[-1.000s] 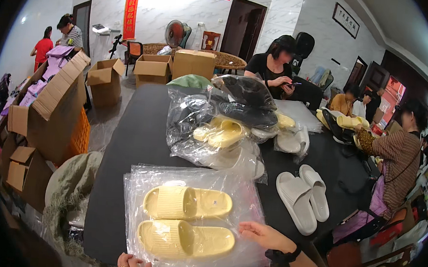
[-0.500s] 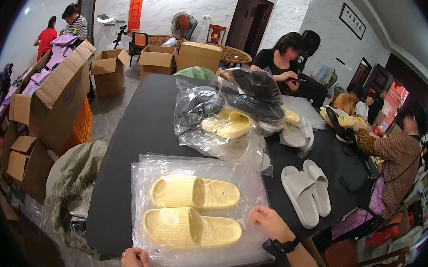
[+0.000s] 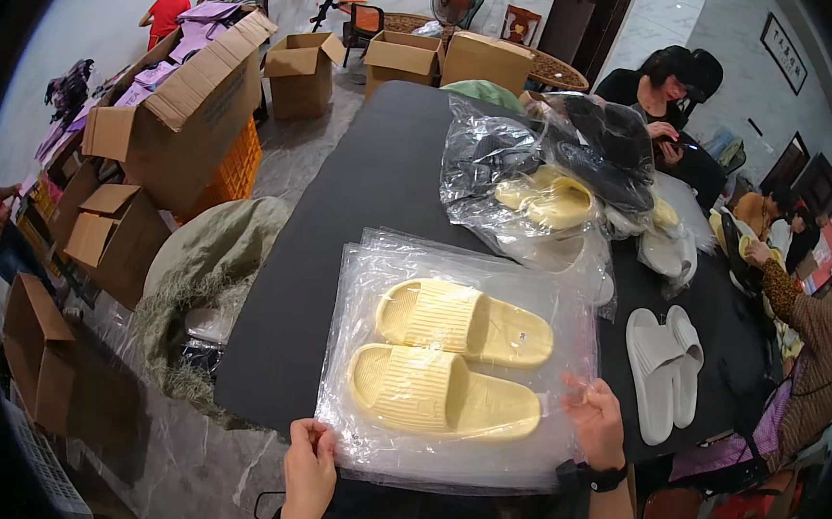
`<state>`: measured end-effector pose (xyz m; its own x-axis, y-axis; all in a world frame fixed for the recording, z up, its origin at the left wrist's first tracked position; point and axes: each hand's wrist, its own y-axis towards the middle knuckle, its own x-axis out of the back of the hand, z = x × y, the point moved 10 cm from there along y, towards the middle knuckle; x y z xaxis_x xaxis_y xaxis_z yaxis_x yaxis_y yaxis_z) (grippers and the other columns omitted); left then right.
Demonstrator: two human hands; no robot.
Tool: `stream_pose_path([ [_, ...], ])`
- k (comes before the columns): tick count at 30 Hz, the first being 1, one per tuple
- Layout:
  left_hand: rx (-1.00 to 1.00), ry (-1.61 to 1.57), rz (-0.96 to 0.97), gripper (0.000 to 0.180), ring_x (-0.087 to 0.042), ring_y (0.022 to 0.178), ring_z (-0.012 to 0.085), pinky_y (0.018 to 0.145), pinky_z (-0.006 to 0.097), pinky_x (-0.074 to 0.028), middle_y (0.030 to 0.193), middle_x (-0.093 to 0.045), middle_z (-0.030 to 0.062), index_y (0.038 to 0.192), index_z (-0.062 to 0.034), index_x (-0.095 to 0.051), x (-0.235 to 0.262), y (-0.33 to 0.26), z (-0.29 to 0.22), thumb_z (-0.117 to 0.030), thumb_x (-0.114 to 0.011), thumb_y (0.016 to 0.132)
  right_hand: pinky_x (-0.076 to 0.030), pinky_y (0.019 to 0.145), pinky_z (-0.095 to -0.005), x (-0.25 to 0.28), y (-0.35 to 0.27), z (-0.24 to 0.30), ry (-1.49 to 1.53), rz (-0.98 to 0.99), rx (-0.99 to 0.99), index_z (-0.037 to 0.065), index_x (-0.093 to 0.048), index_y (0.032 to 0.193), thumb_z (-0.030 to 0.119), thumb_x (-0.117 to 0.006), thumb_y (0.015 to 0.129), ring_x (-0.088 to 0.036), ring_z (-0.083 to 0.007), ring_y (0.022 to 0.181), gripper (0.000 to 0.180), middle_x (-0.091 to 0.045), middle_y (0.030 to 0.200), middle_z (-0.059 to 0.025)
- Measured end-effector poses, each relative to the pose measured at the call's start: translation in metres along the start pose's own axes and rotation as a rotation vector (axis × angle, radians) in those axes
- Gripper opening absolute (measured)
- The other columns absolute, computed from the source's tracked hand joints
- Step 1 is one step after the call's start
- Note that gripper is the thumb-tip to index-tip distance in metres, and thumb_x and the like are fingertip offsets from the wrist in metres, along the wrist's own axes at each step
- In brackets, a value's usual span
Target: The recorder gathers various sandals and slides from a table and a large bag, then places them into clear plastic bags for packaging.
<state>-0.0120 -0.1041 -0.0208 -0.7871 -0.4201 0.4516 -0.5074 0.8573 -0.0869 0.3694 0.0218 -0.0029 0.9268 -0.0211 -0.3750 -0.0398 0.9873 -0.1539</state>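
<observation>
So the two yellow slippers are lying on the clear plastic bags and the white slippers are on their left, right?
Not quite. In the head view the yellow slippers do lie on the clear plastic bags, but the white slippers are on their right, not their left.

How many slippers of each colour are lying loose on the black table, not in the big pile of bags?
Yellow slippers: 2, on the clear bags by the hands
White slippers: 2, side by side to the right
Total: 4

On the table (image 3: pixel 363 188), two slippers (image 3: pixel 457 359) lie on a stack of plastic bags (image 3: pixel 451 455), another pair (image 3: pixel 664 368) to their right, a heap of bagged slippers (image 3: pixel 555 197) behind them.
</observation>
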Motion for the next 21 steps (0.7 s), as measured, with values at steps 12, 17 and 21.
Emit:
stream_pose_path([
  [12, -0.606, 0.267, 0.118, 0.075, -0.012, 0.131, 0.0457, 0.105, 0.051, -0.013, 0.14, -0.014, 0.0311, 0.134, 0.0114, -0.013, -0.042, -0.014, -0.082, -0.017, -0.057, 0.08, -0.047, 0.066, -0.023, -0.018, 0.01, 0.0, -0.585, 0.132, -0.264, -0.001, -0.059, 0.096, 0.016, -0.046, 0.092, -0.06, -0.0132, 0.071, 0.022, -0.063, 0.079, -0.0105],
  [17, -0.387, 0.383, 0.271, 0.087, -0.005, 0.133, 0.044, 0.106, 0.051, -0.006, 0.142, -0.007, 0.0301, 0.136, 0.0099, -0.006, -0.07, 0.001, -0.039, -0.042, -0.051, 0.082, -0.045, 0.07, -0.0229, -0.013, 0.016, 0.013, -0.497, 0.002, -0.078, -0.003, -0.061, 0.086, 0.018, -0.044, 0.09, -0.058, -0.0131, 0.072, 0.027, -0.064, 0.075, -0.0112],
  [21, -0.495, 0.498, 0.077, 0.076, -0.02, 0.128, 0.0412, 0.104, 0.047, -0.017, 0.137, -0.022, 0.0296, 0.134, 0.0061, -0.021, -0.067, -0.006, -0.053, -0.038, -0.054, 0.082, -0.045, 0.069, -0.0255, -0.008, 0.004, 0.014, -0.574, 0.094, 0.016, -0.003, -0.064, 0.073, 0.02, -0.038, 0.089, -0.057, -0.0142, 0.073, 0.038, -0.066, 0.086, -0.0136],
])
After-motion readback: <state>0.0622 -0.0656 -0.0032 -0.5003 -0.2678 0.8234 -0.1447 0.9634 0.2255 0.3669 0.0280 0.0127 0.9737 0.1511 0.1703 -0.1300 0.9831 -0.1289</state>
